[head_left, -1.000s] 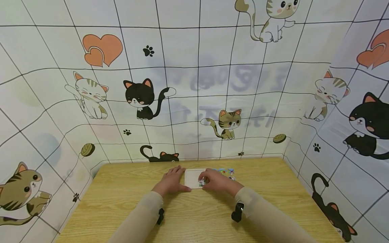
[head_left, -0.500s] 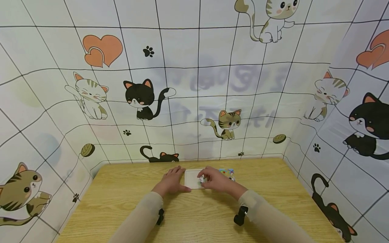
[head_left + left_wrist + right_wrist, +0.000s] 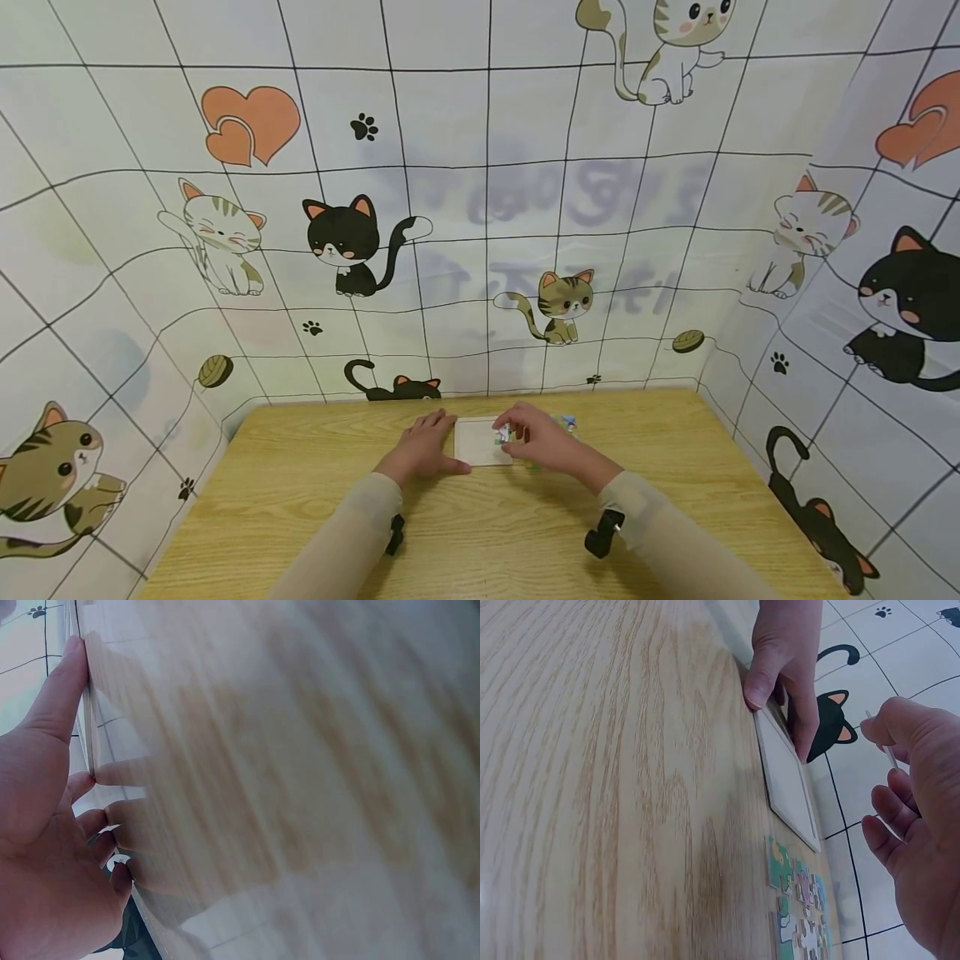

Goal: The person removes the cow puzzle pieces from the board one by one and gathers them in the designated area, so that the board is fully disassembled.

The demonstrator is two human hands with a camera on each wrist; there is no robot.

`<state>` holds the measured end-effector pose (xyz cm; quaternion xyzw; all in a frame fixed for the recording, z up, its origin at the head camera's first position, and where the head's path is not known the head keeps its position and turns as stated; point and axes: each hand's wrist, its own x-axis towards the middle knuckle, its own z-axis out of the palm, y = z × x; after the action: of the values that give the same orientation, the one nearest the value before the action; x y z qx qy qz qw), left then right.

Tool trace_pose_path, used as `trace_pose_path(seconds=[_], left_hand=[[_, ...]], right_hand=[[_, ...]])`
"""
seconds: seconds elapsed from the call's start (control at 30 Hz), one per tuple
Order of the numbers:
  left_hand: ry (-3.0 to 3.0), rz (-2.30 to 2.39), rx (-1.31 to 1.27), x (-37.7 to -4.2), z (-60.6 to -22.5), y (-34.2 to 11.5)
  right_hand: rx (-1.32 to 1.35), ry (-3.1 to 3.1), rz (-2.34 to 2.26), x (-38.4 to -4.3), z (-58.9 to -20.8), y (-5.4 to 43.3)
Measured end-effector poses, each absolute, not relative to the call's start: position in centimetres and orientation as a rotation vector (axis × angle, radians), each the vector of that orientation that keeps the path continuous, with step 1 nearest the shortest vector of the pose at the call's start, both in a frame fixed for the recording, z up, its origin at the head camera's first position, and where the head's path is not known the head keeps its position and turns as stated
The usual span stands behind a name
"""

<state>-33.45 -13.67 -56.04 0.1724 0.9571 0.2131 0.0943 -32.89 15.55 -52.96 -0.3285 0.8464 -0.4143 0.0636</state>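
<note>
My right hand (image 3: 543,442) pinches a small printed jigsaw piece (image 3: 503,434) between thumb and fingers, above the right part of a pale shallow puzzle tray (image 3: 475,442). The right wrist view shows that piece (image 3: 890,754) edge-on, raised off the tray (image 3: 786,780), with the other fingers of the hand (image 3: 922,795) loosely bent. My left hand (image 3: 423,450) rests at the tray's left side, fingers spread, thumb touching near its front corner. In the left wrist view, the left hand (image 3: 41,802) has its fingertips on the wooden surface along the tray's edge.
Several colourful jigsaw pieces (image 3: 799,900) lie on the wooden table (image 3: 480,533) right of the tray, partly hidden by my right hand in the head view. A white cat-print cloth (image 3: 465,208) surrounds the table at the back and sides.
My right hand has shifted slightly right and up with the piece, covering more of the loose pieces. The left hand and tray have stayed in place.
</note>
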Motion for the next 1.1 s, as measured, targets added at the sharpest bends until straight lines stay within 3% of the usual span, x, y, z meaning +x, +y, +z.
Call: trace_pose_path(seconds=[1.1], left_hand=[[2.834, 0.655, 0.532, -33.3, -56.0, -13.8]], right_hand=[[-1.012, 2.602, -1.237, -32.2, -52.5, 20.4]])
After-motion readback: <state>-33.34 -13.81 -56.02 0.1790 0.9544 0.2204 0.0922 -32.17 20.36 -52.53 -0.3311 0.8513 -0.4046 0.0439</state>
